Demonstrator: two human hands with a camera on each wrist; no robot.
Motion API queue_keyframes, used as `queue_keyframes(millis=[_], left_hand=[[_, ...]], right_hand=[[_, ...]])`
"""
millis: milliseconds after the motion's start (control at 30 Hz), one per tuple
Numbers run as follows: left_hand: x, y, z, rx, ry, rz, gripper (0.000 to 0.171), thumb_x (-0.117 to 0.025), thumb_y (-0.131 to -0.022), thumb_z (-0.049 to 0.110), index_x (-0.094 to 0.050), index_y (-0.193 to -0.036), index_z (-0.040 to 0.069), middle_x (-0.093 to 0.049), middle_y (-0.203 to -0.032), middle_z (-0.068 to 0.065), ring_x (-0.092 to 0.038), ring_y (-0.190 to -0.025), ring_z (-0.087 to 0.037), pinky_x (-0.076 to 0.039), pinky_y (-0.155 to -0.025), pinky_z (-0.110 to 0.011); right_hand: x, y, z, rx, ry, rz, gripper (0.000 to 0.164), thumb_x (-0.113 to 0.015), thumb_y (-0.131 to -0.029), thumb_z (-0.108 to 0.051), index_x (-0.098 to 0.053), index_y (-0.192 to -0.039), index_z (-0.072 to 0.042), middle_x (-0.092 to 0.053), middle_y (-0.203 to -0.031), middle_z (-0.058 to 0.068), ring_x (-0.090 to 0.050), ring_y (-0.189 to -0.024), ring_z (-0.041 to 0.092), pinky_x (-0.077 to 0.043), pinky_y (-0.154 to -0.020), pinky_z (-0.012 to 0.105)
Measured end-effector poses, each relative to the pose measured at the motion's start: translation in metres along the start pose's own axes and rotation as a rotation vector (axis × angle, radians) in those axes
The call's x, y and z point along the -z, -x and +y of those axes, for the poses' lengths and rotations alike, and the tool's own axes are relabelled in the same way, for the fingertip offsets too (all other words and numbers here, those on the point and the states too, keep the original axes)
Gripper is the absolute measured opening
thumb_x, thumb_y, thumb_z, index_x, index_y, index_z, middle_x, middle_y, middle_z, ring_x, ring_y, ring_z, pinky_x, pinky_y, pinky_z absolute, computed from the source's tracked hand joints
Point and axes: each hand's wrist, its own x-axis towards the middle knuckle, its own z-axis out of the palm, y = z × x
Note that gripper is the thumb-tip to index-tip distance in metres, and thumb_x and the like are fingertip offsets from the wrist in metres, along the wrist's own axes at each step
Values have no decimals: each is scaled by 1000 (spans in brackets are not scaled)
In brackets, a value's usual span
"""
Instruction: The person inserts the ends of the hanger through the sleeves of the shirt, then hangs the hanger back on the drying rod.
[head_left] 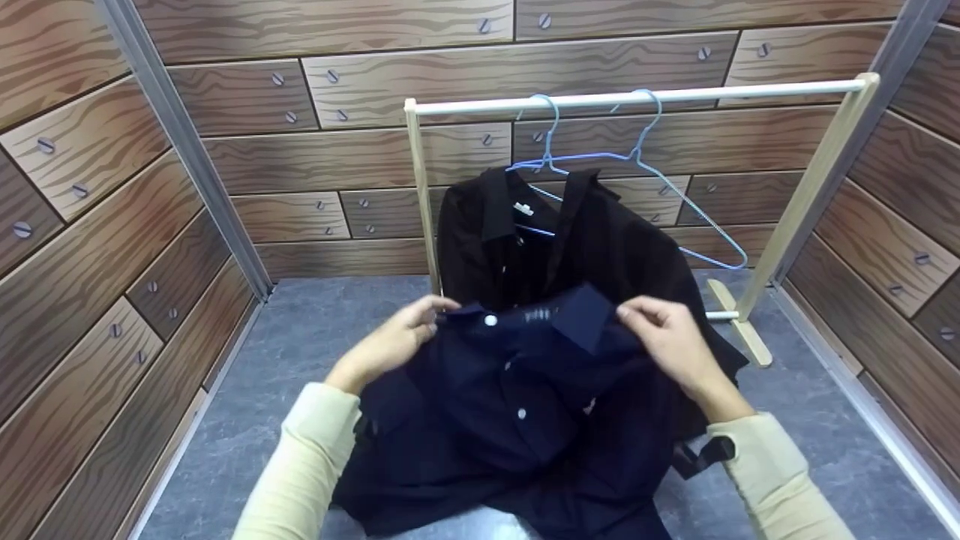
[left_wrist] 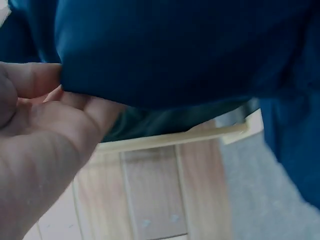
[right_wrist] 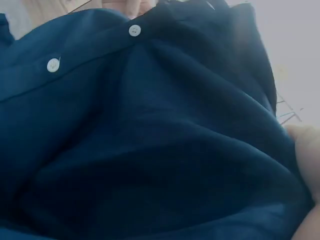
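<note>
A navy shirt (head_left: 480,390) with white buttons is stretched between my two hands, its collar (head_left: 585,315) at the top. My left hand (head_left: 390,341) pinches one shoulder beside the collar, and in the left wrist view its thumb and fingers grip the cloth edge. On the other side, my right hand (head_left: 667,341) pinches the opposite shoulder near the collar tip. The navy shirt's lower part drapes toward me. Right behind it, a black shirt (head_left: 630,232) hangs on a blue hanger (head_left: 550,150) and is partly covered by the navy one.
A rack with a white rail (head_left: 750,91) and wooden legs stands at the back. To the right of the black shirt, a bare blue hanger (head_left: 705,217) hangs from the rail. Wood-patterned walls (head_left: 300,165) enclose the grey floor (head_left: 255,390).
</note>
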Motion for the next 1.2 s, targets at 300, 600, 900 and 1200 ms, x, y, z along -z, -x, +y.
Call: queue_keyframes(millis=[300, 600, 900, 1200], left_hand=[[-55, 6, -30, 402, 65, -293, 75, -12, -96, 73, -48, -145, 30, -40, -153, -11, -43, -133, -34, -36, -105, -56], [-87, 9, -38, 331, -183, -235, 26, -65, -92, 35, -60, -101, 11, -59, -98, -3, -56, -85, -19, -48, -66, -33], [-66, 10, -35, 47, -267, 47, 35, -50, -86, -2, -58, -115, 15, -65, -120, -17, -58, -103, -26, -45, -93, -44], [-78, 12, -44, -40, -297, 157, 47, -47, -95, 1, -45, -140, 14, -67, -116, -20, -62, -94, -21, -50, -88, -41]], right_hand=[[-23, 24, 27, 98, 126, -223, 9, -67, -95, -20, -76, -95, -21, -74, -93, -7, -66, -91, 4, -50, -85, 18], [-21, 33, 39, 211, 140, -242, 10, -65, -96, -18, -74, -97, -22, -73, -94, -8, -65, -91, 4, -48, -84, 15], [-2, 34, 57, 113, 354, -239, 11, -66, -94, -13, -72, -91, -22, -72, -90, -9, -61, -84, 4, -49, -79, 22], [6, 17, 35, 107, 462, -249, 10, -66, -93, -11, -72, -86, -14, -66, -75, -7, -55, -67, 3, -46, -64, 23]])
